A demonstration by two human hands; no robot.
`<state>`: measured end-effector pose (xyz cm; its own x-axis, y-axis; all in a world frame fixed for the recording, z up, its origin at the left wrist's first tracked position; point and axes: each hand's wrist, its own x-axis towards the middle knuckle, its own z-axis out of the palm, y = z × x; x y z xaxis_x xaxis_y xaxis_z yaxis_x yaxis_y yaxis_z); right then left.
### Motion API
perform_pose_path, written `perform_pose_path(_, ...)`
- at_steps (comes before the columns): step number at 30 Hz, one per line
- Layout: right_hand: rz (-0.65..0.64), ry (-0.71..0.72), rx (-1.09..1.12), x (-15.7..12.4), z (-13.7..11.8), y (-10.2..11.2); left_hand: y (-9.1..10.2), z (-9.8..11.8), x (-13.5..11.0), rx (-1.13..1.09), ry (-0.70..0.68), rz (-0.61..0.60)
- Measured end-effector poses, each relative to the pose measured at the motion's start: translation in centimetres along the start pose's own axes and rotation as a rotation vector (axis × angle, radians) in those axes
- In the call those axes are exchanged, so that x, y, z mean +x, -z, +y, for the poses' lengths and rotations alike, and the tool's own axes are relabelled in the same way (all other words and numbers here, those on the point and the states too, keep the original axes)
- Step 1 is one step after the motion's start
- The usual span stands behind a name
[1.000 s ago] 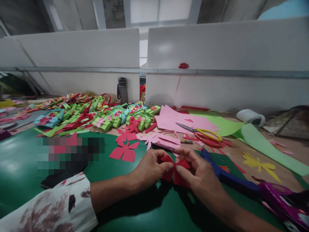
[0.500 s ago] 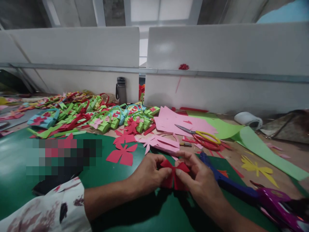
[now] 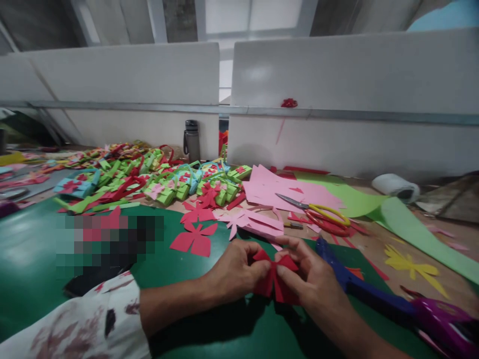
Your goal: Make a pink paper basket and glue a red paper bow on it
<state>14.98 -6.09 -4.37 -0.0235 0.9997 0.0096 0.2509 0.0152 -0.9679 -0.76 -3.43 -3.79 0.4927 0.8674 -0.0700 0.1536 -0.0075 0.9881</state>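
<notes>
A red paper butterfly is pinched between both hands, held just above the green mat. My left hand grips its left side with thumb and fingers. On its right side, my right hand pinches it between the thumb and curled fingers. Part of the butterfly is hidden behind the fingers. Left of my hands, another red paper butterfly lies flat on the mat, and a further red cut-out is just behind it. Beyond my hands rests a folded pink paper piece with a strip handle.
Scissors lie on pink sheets. A long blue and purple tool and a yellow paper butterfly are to the right. Green paper baskets pile up at the back left, before a bottle. A blurred dark object sits left.
The whole view has shifted slightly, so things appear a little further right. Both hands keep hold of the red butterfly, whose lower right part has tilted slightly outward.
</notes>
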Motion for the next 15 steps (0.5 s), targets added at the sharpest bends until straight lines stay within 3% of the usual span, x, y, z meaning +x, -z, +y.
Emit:
perform_pose_path(3, 0.033, -0.031, 0.067, 0.2, -0.2, 0.2, 1.1, 0.6, 0.0, 0.239, -0.153, 0.092)
perform_pose_path(6, 0.036, -0.067, 0.13, 0.1, -0.5, 0.2, 2.6, 0.4, 0.5, 0.826, -0.379, 0.302)
perform_pose_path(10, 0.026, -0.075, 0.155, 0.0, -0.2, 0.2, 3.6, -0.6, 1.5, 1.249, -0.275, 0.23)
perform_pose_path(15, 0.026, -0.055, 0.116, 0.5, 0.7, 0.3, 4.7, -1.0, 2.5, 1.367, -0.195, 0.295)
